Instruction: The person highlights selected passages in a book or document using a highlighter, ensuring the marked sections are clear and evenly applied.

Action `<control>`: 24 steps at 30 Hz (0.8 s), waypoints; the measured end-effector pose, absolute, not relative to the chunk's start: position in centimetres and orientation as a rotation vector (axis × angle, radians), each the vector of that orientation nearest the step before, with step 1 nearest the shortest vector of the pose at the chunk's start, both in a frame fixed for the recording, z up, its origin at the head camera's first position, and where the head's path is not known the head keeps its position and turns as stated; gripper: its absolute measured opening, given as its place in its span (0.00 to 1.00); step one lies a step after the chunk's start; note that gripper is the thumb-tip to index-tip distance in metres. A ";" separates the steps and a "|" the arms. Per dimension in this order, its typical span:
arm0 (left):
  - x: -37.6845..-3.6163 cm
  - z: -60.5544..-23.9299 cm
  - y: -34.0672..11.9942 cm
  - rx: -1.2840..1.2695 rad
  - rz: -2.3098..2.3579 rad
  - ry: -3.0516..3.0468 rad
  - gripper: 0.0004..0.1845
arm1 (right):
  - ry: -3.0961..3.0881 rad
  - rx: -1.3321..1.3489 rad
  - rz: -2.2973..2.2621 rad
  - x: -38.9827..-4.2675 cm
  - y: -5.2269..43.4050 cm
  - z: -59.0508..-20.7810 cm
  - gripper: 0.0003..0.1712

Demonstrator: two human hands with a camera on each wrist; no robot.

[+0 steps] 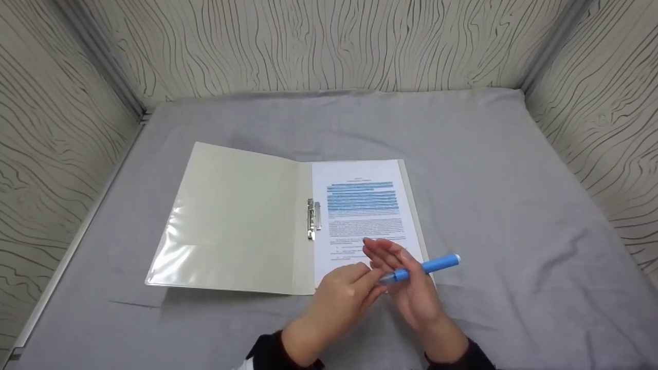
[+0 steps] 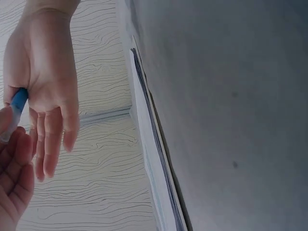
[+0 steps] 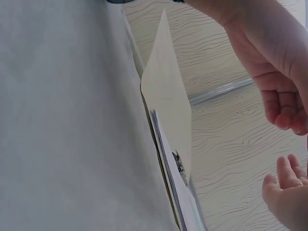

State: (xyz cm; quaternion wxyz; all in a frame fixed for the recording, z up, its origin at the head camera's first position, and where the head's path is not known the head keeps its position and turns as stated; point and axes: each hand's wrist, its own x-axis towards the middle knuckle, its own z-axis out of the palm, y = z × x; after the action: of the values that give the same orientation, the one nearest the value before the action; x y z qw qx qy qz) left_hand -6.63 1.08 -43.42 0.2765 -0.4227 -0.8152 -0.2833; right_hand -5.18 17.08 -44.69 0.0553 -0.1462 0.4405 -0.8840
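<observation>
In the head view a blue highlighter [image 1: 441, 263] with a white end and a clear cap lies across both hands, above the lower edge of the page. My left hand [image 1: 342, 290] pinches the capped end between thumb and fingers. The barrel is held under the thumb of my right hand [image 1: 411, 293], its palm turned up and other fingers stretched out. Below the hands is a printed sheet [image 1: 365, 226], its upper lines marked in blue. It sits in an open folder [image 1: 241, 216]. The left wrist view also shows the highlighter [image 2: 19, 100] between the hands.
A metal clip [image 1: 311, 218] stands at the folder's spine. The folder's left cover is tilted up off the grey cloth [image 1: 514, 205] of the table. Wood-patterned panels [image 1: 329, 46] rise at the back and both sides.
</observation>
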 end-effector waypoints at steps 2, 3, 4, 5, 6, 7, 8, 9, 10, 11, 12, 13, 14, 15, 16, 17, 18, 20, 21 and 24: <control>-6.6 -43.3 1.2 -1.132 -0.718 -2.183 0.14 | 1.263 -0.430 -2.712 -5.1 16.9 -44.8 0.26; -6.5 -43.3 1.2 -1.130 -0.695 -2.177 0.14 | 1.220 -0.436 -2.727 -5.1 16.8 -44.9 0.26; -6.5 -43.2 1.3 -1.128 -0.674 -2.170 0.13 | 1.180 -0.447 -2.740 -5.1 16.8 -45.0 0.27; -6.5 -43.2 1.4 -1.126 -0.653 -2.163 0.13 | 1.139 -0.459 -2.749 -5.1 16.7 -45.1 0.28; -6.5 -43.1 1.4 -1.124 -0.632 -2.155 0.13 | 1.102 -0.473 -2.758 -5.1 16.6 -45.2 0.28; -6.5 -43.1 1.5 -1.123 -0.612 -2.148 0.13 | 1.061 -0.482 -2.766 -5.1 16.5 -45.3 0.29; -6.4 -43.1 1.5 -1.121 -0.596 -2.144 0.13 | 1.019 -0.492 -2.773 -5.1 16.4 -45.5 0.30; -6.4 -43.1 1.6 -1.120 -0.583 -2.141 0.13 | 0.976 -0.497 -2.779 -5.0 16.4 -45.6 0.30; -6.4 -43.1 1.6 -1.118 -0.571 -2.142 0.13 | 0.942 -0.499 -2.780 -5.0 16.2 -45.7 0.31; -6.4 -43.2 1.6 -1.116 -0.559 -2.143 0.13 | 0.914 -0.501 -2.779 -5.0 16.1 -45.8 0.32; -6.4 -43.2 1.6 -1.116 -0.555 -2.147 0.13 | 0.887 -0.501 -2.780 -5.0 16.0 -45.8 0.32; -6.4 -43.3 1.6 -1.118 -0.552 -2.153 0.13 | 0.865 -0.498 -2.778 -5.0 16.0 -45.9 0.33; -6.3 -43.4 1.5 -1.122 -0.543 -2.153 0.13 | 0.846 -0.497 -2.775 -4.9 15.9 -45.9 0.33; -6.3 -43.4 1.5 -1.126 -0.536 -2.156 0.12 | 0.834 -0.499 -2.769 -4.9 15.8 -45.9 0.33; -6.3 -43.5 1.5 -1.132 -0.531 -2.158 0.12 | 0.833 -0.502 -2.761 -4.9 15.8 -45.9 0.34; -6.3 -43.6 1.5 -1.136 -0.530 -2.164 0.12 | 0.843 -0.507 -2.749 -4.9 15.8 -45.9 0.34; -6.3 -43.6 1.4 -1.141 -0.541 -2.172 0.12 | 0.871 -0.513 -2.734 -4.9 15.9 -45.8 0.34; -6.3 -43.7 1.4 -1.141 -0.576 -2.197 0.13 | 0.994 -0.511 -2.682 -4.9 16.4 -45.5 0.32; -6.4 -43.8 1.4 -1.138 -0.593 -2.218 0.13 | 1.100 -0.501 -2.637 -5.0 16.7 -45.2 0.32; -6.6 -43.7 1.1 -1.130 -0.656 -2.306 0.14 | 1.467 -0.388 -2.432 -5.6 18.1 -44.2 0.29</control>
State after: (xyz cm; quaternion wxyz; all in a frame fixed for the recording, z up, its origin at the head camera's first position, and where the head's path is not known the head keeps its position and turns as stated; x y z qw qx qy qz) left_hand -6.60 1.06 -43.70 0.2432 -0.4135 -0.8440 -0.2401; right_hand -5.55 18.10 -44.20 0.1374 -0.1341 0.5069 -0.8404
